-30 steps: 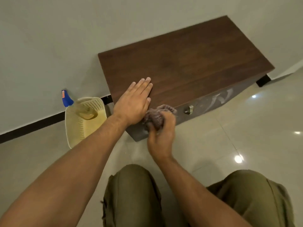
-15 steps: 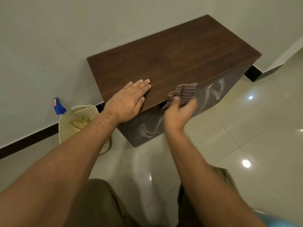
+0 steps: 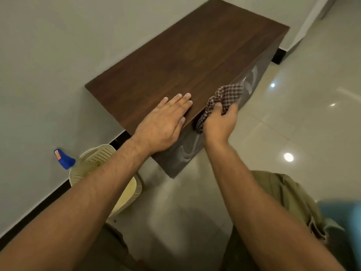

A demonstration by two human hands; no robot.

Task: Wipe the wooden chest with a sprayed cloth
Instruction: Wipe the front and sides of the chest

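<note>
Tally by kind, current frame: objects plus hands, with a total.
chest: 1
cloth: 1
spray bottle: 1
basket: 1
hands: 2, left hand flat on the chest top, right hand gripping the cloth
Total: 6
</note>
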